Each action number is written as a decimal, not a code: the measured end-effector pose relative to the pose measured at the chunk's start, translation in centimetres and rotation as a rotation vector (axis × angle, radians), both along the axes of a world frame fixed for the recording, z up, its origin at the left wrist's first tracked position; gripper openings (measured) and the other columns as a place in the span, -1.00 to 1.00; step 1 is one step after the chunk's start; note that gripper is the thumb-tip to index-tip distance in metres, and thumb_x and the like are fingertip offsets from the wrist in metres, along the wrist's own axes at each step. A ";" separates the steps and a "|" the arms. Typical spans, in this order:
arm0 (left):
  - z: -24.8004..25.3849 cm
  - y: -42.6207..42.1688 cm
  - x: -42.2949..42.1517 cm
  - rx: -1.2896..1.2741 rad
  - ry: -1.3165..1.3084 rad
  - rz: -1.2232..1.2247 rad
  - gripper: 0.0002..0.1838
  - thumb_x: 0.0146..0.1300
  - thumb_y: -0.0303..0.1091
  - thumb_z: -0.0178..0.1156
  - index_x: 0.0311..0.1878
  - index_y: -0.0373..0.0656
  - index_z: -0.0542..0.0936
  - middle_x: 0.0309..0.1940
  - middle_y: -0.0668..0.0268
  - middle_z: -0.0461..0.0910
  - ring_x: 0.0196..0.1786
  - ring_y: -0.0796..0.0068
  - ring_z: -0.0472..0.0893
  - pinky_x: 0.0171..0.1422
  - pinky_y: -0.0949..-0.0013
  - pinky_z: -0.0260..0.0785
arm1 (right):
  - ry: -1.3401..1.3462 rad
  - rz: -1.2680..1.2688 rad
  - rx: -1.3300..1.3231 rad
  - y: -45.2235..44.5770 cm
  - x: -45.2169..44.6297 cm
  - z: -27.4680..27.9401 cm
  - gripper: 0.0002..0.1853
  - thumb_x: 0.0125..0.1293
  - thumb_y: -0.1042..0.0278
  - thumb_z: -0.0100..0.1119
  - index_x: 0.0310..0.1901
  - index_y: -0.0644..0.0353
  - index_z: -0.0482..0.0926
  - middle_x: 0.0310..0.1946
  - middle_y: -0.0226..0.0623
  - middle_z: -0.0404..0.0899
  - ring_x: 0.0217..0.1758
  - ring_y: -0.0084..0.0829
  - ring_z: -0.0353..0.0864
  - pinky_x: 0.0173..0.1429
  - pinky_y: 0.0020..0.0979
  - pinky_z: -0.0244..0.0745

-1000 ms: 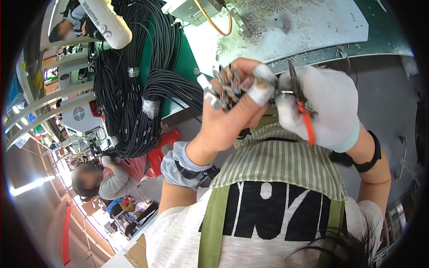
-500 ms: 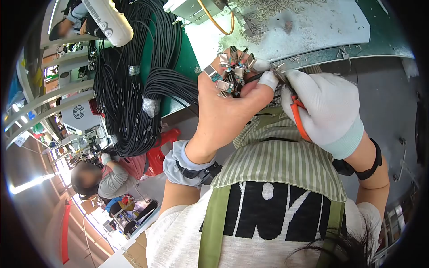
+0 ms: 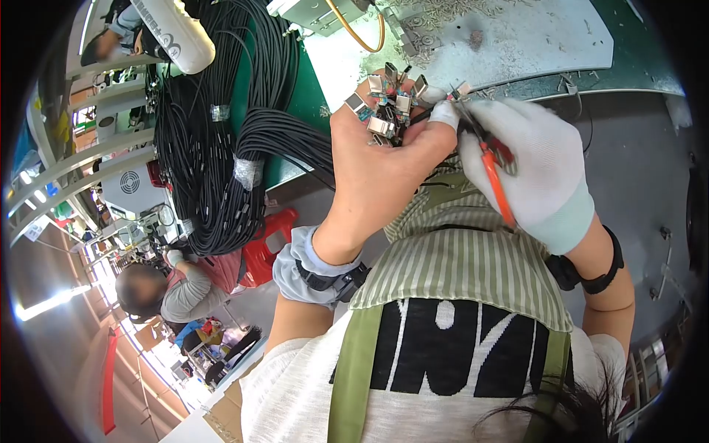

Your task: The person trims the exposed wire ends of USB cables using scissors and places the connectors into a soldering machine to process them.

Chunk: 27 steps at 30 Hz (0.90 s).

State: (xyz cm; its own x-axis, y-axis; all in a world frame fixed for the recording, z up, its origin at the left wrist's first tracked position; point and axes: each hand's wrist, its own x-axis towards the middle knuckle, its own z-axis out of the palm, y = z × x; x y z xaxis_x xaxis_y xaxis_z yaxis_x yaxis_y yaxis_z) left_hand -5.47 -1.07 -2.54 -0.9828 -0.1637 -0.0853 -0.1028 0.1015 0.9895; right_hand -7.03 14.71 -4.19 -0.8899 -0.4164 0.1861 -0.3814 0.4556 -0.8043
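My left hand point(image 3: 377, 173), with white covers on thumb and fingertip, is closed around a bunch of black cables point(image 3: 284, 140). Their metal plug connectors point(image 3: 384, 127) fan out above the fist. Thumb and forefinger pinch one cable apart from the others, and its silvery connector point(image 3: 461, 90) sticks up at the right. My right hand point(image 3: 535, 166), in a white knit glove, grips orange-handled pliers point(image 3: 492, 181). The pliers' jaws are at that single connector; whether they are clamped on it cannot be made out. Glove fingers hide part of the handles.
Small metal scraps point(image 3: 443, 22) lie on a white sheet point(image 3: 532, 52) over the green bench. Black cable coils point(image 3: 203, 155) hang at the left by a red stool point(image 3: 269, 247). A green machine point(image 3: 317, 16) with a yellow tube stands behind. A co-worker point(image 3: 188, 292) sits at left.
My right hand has shifted slightly left and up with the pliers, and their second handle shows more. The single connector now points upward above the jaws. My left hand has barely moved.
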 end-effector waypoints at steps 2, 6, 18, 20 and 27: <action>-0.5 -0.1 0.0 -0.043 0.037 -0.017 -0.87 0.01 -0.57 0.27 -0.42 -0.27 0.48 -0.56 0.55 0.44 -0.49 0.84 0.30 -0.45 0.66 0.16 | 0.174 -0.043 0.024 -0.2 -0.1 -0.6 -0.84 0.16 0.30 0.21 -0.36 0.22 0.52 -0.64 -0.15 0.44 -0.60 -0.17 0.49 -0.50 -0.32 0.34; -0.9 -0.9 -0.2 -0.066 -0.067 -0.054 -0.86 0.06 -0.51 0.28 -0.41 -0.25 0.48 -0.59 0.54 0.43 -0.51 0.82 0.31 -0.48 0.64 0.13 | 0.087 0.017 0.053 0.1 0.2 -1.2 -0.84 0.15 0.31 0.21 -0.35 0.21 0.51 -0.62 -0.14 0.44 -0.58 -0.15 0.49 -0.49 -0.31 0.35; -3.6 -6.6 -7.4 0.495 -0.259 -0.212 -0.90 0.23 -0.51 0.14 -0.39 -0.16 0.44 -0.61 0.51 0.28 -0.64 0.72 0.17 -0.56 0.58 0.00 | -0.437 0.013 -0.066 -1.1 -8.7 0.7 -0.76 0.33 0.26 0.03 -0.42 0.25 0.47 -0.74 -0.43 0.37 -0.79 -0.66 0.34 -0.64 -0.56 0.27; -3.3 -6.5 -8.1 0.462 -0.263 -0.265 -0.90 0.24 -0.48 0.16 -0.38 -0.17 0.45 -0.63 0.50 0.28 -0.63 0.71 0.19 -0.57 0.57 0.01 | -0.572 0.123 -0.152 -1.5 -11.0 0.3 -0.68 0.27 0.22 0.15 -0.50 0.31 0.52 -0.72 -0.33 0.48 -0.75 -0.54 0.45 -0.65 -0.51 0.32; -2.3 -7.4 -9.0 0.289 -0.323 -0.400 -0.89 0.19 -0.44 0.22 -0.38 -0.20 0.48 -0.65 0.45 0.33 -0.63 0.67 0.28 -0.57 0.55 0.10 | -0.890 0.204 -0.361 -1.5 -11.4 0.9 -0.68 0.24 0.22 0.21 -0.50 0.35 0.54 -0.69 -0.28 0.54 -0.73 -0.52 0.51 -0.66 -0.51 0.34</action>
